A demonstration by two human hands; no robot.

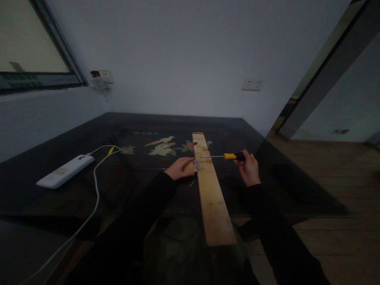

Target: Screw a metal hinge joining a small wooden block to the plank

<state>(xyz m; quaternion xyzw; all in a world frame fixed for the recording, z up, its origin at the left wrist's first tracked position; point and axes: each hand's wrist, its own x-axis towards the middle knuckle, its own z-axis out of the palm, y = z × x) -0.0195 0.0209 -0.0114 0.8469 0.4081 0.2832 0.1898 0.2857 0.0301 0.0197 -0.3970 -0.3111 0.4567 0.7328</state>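
Observation:
A long wooden board [212,194] lies lengthwise on the dark table, its near end sticking out over the front edge. At its left side my left hand [179,168] is closed around a small wooden block [189,166]. A small metal hinge [196,165] sits where block and board meet. My right hand [248,168] grips a screwdriver [233,156] with a yellow and black handle, to the right of the board. The shaft points left, its tip over the board just beyond the hinge; whether it touches the wood I cannot tell. A thin metal piece [192,183] lies near my left hand.
The dark table [142,190] has a glossy top with a bird-and-flower picture [162,146]. At the left lies a white power strip [65,171], its white cable [96,186] running off the front edge. A wall with sockets [252,84] stands behind.

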